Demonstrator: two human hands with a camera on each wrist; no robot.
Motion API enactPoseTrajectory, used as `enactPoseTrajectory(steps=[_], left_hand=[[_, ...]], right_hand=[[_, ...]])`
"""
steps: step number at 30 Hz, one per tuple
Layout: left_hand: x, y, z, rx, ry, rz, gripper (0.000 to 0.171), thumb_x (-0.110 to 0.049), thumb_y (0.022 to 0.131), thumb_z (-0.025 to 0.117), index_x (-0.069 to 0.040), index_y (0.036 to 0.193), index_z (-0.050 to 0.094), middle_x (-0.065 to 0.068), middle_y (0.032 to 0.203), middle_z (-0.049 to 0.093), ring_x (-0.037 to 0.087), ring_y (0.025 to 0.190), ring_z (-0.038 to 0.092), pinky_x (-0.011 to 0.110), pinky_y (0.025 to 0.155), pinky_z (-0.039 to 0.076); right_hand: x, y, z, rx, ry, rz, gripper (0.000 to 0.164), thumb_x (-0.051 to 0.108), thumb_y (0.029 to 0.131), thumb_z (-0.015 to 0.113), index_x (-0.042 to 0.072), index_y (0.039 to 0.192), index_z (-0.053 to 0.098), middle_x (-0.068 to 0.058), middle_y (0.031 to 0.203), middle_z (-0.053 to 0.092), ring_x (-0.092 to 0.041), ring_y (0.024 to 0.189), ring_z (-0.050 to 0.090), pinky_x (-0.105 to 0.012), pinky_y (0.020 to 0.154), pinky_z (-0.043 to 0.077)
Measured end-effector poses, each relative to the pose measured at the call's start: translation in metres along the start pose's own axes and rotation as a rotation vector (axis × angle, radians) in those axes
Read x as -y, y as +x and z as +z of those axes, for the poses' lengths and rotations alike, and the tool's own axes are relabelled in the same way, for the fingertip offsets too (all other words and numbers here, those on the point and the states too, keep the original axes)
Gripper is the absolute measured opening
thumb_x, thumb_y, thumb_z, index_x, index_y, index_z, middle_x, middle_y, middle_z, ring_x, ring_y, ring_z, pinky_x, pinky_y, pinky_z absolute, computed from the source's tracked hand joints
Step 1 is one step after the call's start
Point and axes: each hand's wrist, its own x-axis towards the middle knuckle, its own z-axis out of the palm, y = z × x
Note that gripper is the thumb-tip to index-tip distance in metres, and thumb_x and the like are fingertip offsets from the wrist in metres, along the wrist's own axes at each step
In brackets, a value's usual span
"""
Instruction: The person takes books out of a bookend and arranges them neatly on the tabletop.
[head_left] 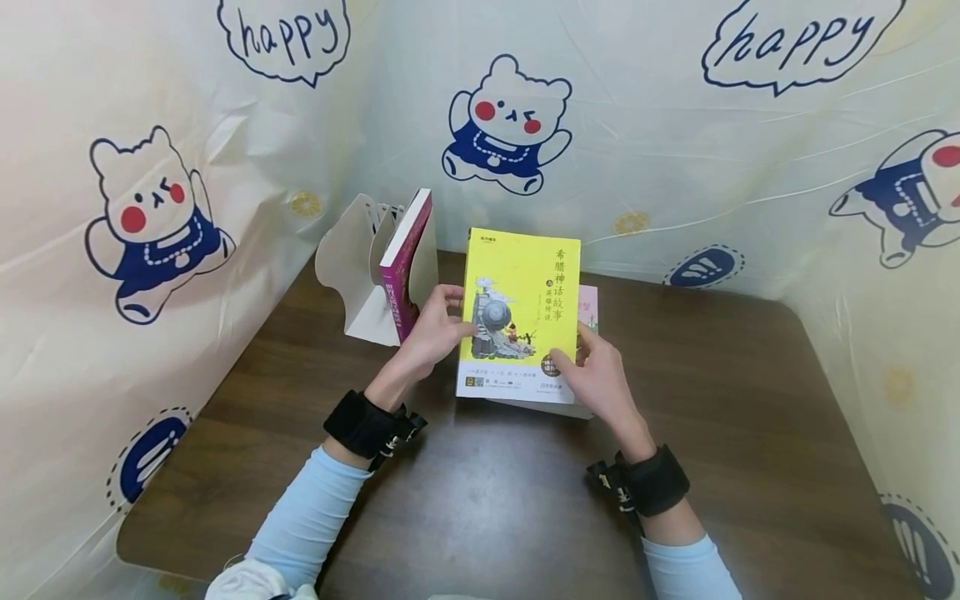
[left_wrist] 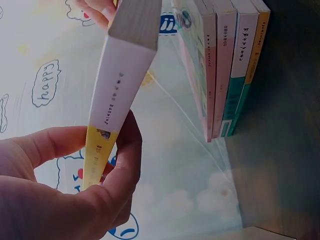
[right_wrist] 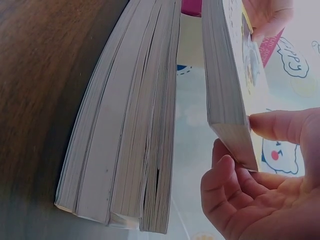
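Both hands hold a yellow book with a white lower band, its front cover facing up. My left hand grips the spine side, thumb on the cover and fingers beneath, as the left wrist view shows. On the opposite edge, near the lower corner, my right hand pinches the book between thumb and fingers. Below it lies a stack of several books, topped by a pink one. A gap separates the held book from that stack in the right wrist view.
Left of the hands stands a white book rack with a purple book upright in it. All this is on a dark brown table, with a cartoon-printed curtain behind and along the sides.
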Motion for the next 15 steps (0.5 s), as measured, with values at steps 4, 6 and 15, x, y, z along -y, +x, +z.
enactPoseTrajectory(steps=[4,6,15], left_hand=[[0.0000,0.0001,0.0006,0.007,0.000,0.018,0.065,0.005,0.095,0.068,-0.001,0.151,0.034,0.019,0.133,0.044,0.035,0.109,0.067,0.040,0.090,0.056],[-0.0002,-0.0003,0.0001,0.027,-0.007,0.022,0.067,0.006,0.094,0.068,-0.004,0.151,0.035,0.019,0.132,0.044,0.035,0.108,0.068,0.039,0.087,0.057],[-0.0017,-0.0011,-0.0026,0.162,0.017,0.011,0.080,0.006,0.093,0.067,-0.014,0.159,0.027,0.021,0.131,0.043,0.038,0.113,0.062,0.046,0.083,0.058]], right_hand=[[-0.0015,0.0018,-0.0009,-0.008,-0.003,0.001,0.048,0.021,0.099,0.071,0.011,0.145,0.061,-0.008,0.103,0.070,-0.028,0.065,0.053,-0.027,0.046,0.034],[-0.0029,0.0029,-0.0018,-0.010,-0.006,0.003,0.048,0.021,0.098,0.072,0.010,0.144,0.062,-0.010,0.102,0.070,-0.026,0.068,0.055,-0.028,0.047,0.036],[-0.0102,0.0051,-0.0074,-0.049,-0.015,0.005,0.053,0.020,0.097,0.074,0.005,0.146,0.059,-0.012,0.082,0.060,-0.025,0.058,0.047,-0.026,0.045,0.030]])
